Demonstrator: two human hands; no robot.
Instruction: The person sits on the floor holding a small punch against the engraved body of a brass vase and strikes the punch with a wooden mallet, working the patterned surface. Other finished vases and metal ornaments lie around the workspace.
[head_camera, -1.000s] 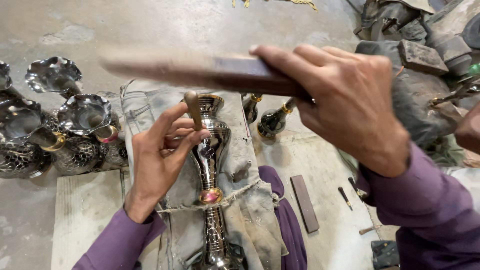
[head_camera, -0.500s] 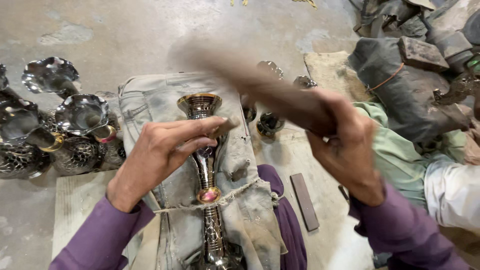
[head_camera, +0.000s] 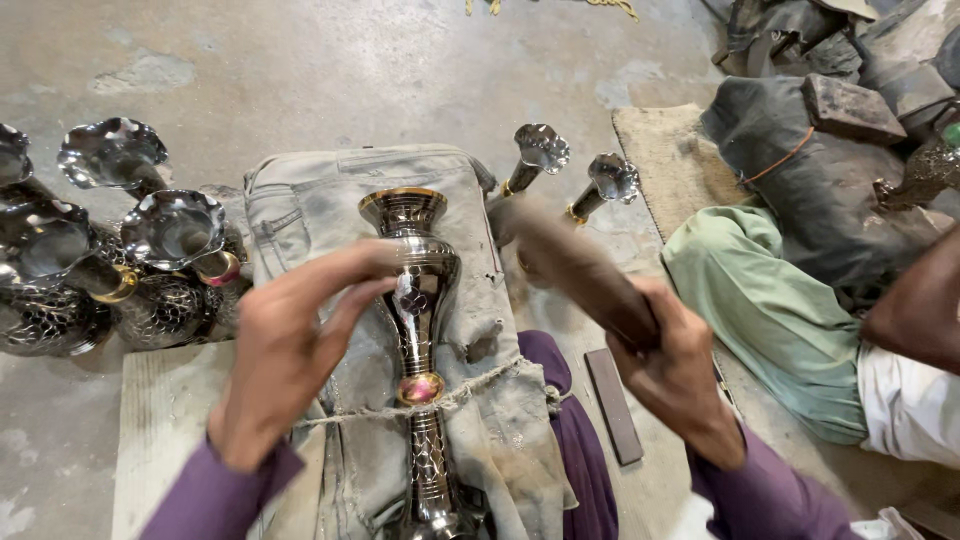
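A tall engraved metal vase (head_camera: 418, 330) lies lengthways on a grey cloth pad (head_camera: 330, 220) tied with string across my lap. My left hand (head_camera: 290, 350) rests on the vase's upper body, fingers curled over it. My right hand (head_camera: 680, 370) grips a dark wooden bat (head_camera: 575, 265), blurred with motion, just right of the vase's neck and apart from it.
Several finished silver vases (head_camera: 150, 250) lie at the left on the concrete floor. Two more vases (head_camera: 575, 175) lie behind the pad. A flat dark bar (head_camera: 613, 405) lies by my knee. Another person in green and white cloth (head_camera: 790, 320) sits at the right, beside dark bundles (head_camera: 800, 140).
My right hand has swung the bat down from high above the vase to low at its right. My left hand has slid further onto the vase's body.
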